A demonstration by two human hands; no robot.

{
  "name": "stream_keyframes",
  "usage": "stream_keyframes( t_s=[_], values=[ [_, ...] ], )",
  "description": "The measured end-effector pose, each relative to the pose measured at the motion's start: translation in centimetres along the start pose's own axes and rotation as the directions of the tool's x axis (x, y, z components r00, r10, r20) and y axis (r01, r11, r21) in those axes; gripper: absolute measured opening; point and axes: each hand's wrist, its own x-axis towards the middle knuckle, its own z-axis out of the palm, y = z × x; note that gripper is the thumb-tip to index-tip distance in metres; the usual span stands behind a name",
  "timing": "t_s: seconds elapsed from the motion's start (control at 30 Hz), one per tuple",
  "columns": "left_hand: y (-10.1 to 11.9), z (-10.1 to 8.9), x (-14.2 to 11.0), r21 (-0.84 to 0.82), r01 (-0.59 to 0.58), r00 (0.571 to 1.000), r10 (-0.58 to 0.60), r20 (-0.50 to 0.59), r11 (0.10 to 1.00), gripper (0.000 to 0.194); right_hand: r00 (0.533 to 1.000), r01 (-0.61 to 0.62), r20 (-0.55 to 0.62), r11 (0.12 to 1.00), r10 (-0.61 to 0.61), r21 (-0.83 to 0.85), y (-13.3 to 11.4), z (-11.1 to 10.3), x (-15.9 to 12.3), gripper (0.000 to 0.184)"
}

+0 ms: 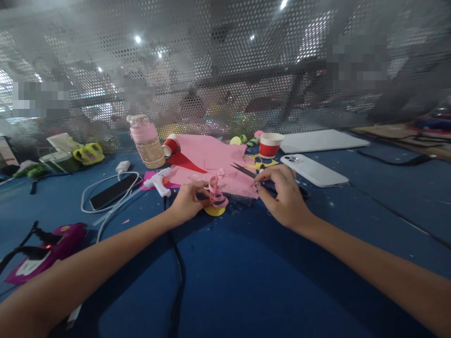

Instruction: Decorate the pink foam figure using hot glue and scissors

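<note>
Left hand point(189, 201) pinches a pink spiral point(219, 203); right hand point(284, 196), grip unclear, partly hides the scissors point(248, 172).

no text, label, brand, number or sign can be read on any item in view. bottle point(151, 151): pale marks on the body, too small and blurred to make out; whether they are lettering cannot be told.
</note>
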Motion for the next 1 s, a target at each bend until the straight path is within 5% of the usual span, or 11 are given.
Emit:
stream_keyframes(
  t_s=[0.3, 1.0],
  values=[
    [0.06, -0.14, 0.04, -0.1, -0.015, 0.999, 0.01, -0.05, 0.995, 0.023, 1.0, 0.028, -0.005, 1.0, -0.028, -0.008, 0.08, 0.1, -0.03, 0.009],
    [-0.16, -0.09, 0.1, -0.026, 0.007, 0.998, -0.009, -0.07, 1.0, 0.012, 0.999, -0.028, 0.015, 1.0, 0.028, -0.007, 0.03, -0.02, 0.0, 0.007]
  ],
)
